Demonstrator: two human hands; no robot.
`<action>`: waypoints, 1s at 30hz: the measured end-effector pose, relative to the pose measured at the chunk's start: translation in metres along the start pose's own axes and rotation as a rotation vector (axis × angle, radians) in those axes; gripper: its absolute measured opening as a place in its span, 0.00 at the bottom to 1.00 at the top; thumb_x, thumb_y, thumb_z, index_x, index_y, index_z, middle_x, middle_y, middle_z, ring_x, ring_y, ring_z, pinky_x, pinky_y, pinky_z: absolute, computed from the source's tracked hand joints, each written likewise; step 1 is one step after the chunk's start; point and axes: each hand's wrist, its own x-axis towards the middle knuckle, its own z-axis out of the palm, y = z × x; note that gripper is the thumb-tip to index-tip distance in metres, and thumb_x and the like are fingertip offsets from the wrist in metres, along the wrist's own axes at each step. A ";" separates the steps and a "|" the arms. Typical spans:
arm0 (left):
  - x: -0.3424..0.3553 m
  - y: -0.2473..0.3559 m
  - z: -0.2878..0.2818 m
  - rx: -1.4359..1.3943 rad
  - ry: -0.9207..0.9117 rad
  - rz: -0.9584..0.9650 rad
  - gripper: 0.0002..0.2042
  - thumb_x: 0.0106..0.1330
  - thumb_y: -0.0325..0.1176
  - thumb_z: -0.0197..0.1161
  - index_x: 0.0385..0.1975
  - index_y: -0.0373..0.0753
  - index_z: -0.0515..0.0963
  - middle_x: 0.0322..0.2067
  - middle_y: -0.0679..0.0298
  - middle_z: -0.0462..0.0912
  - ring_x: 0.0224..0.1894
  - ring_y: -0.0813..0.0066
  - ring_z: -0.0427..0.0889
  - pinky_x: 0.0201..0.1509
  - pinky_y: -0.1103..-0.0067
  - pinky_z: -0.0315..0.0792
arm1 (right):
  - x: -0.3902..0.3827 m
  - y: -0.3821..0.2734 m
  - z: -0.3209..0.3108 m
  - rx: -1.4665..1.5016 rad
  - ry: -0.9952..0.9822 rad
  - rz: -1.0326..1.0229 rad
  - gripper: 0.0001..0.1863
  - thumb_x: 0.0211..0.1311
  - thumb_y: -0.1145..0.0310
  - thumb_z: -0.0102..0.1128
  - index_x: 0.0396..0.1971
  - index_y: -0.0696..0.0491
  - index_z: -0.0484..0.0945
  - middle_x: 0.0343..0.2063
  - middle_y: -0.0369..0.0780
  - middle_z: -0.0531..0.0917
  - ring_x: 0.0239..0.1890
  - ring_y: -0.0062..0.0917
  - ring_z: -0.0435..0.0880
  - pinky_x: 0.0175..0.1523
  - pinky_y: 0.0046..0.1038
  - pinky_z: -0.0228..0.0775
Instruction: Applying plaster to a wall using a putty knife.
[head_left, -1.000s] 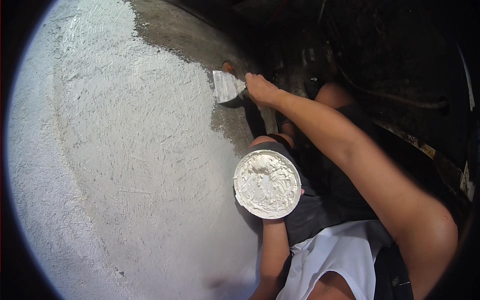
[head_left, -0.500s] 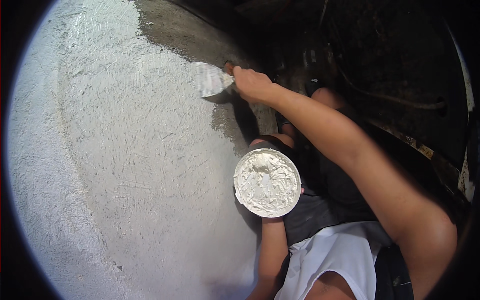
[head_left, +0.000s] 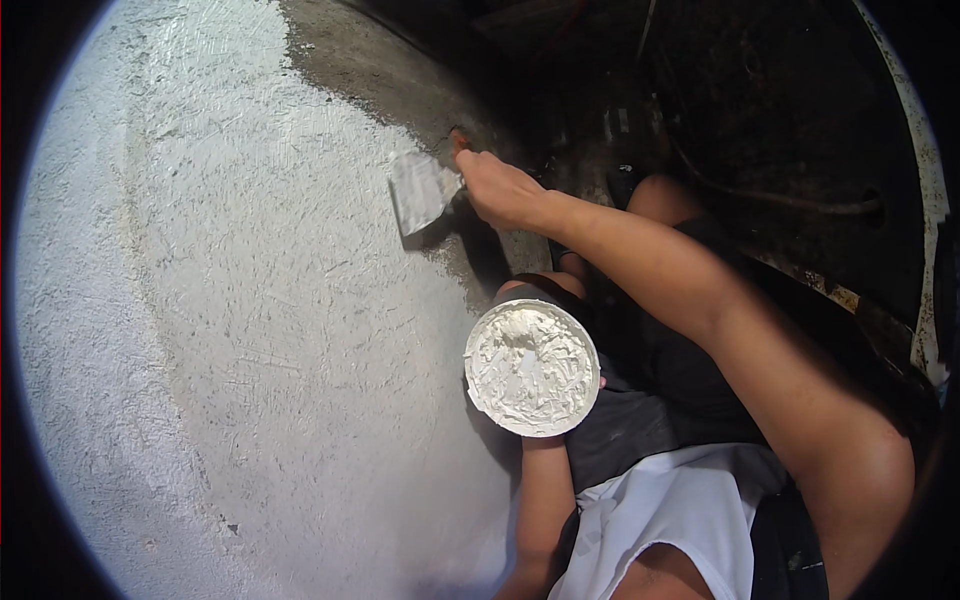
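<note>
A: Where's the scraper [head_left: 420,194]?
B: In R hand [head_left: 497,190], fingers curled tight at the handle end, blade broadside to wall [head_left: 270,310] by the bare grey patch [head_left: 455,268], prob. for wide contact. Touching? Can't tell.
A: L hand [head_left: 602,383]?
B: Mostly hidden by tub [head_left: 540,433]; can't tell grip. Tub's near knee [head_left: 545,284], open top up, prob. keeps paste [head_left: 530,378] handy.

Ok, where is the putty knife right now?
Head view, upper middle: the putty knife is in the right hand, above and left of the white tub.
</note>
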 end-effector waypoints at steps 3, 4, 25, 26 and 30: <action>0.006 -0.005 0.005 0.117 -0.096 -0.055 0.42 0.69 0.72 0.44 0.77 0.53 0.56 0.75 0.60 0.61 0.75 0.43 0.61 0.65 0.30 0.61 | -0.003 0.011 0.011 -0.081 -0.071 0.085 0.10 0.66 0.75 0.46 0.45 0.61 0.69 0.45 0.56 0.82 0.55 0.53 0.79 0.58 0.49 0.71; 0.009 0.002 0.004 0.457 -0.278 -0.107 0.45 0.64 0.73 0.52 0.77 0.54 0.57 0.76 0.65 0.59 0.77 0.51 0.56 0.74 0.41 0.52 | -0.003 0.017 0.015 -0.078 -0.072 0.079 0.10 0.66 0.75 0.46 0.45 0.61 0.69 0.45 0.56 0.82 0.55 0.53 0.79 0.58 0.49 0.71; 0.012 0.009 -0.002 0.415 -0.249 -0.153 0.44 0.66 0.71 0.50 0.77 0.52 0.56 0.76 0.62 0.60 0.77 0.49 0.57 0.71 0.36 0.55 | -0.005 0.063 0.019 -0.449 -0.154 0.308 0.13 0.65 0.73 0.53 0.48 0.56 0.73 0.47 0.49 0.84 0.53 0.44 0.83 0.57 0.59 0.64; 0.014 0.008 -0.001 0.533 -0.378 -0.192 0.47 0.63 0.70 0.59 0.78 0.50 0.55 0.76 0.65 0.59 0.78 0.56 0.55 0.78 0.47 0.53 | -0.004 0.067 0.019 -0.459 -0.073 0.328 0.13 0.65 0.71 0.53 0.48 0.56 0.72 0.47 0.48 0.84 0.55 0.43 0.82 0.57 0.59 0.64; 0.011 -0.016 0.020 0.055 -0.105 -0.044 0.42 0.69 0.73 0.41 0.77 0.53 0.56 0.76 0.60 0.59 0.75 0.40 0.60 0.64 0.26 0.57 | -0.012 0.076 0.018 -0.412 0.068 0.328 0.13 0.65 0.69 0.55 0.48 0.56 0.72 0.48 0.49 0.84 0.58 0.45 0.79 0.58 0.59 0.65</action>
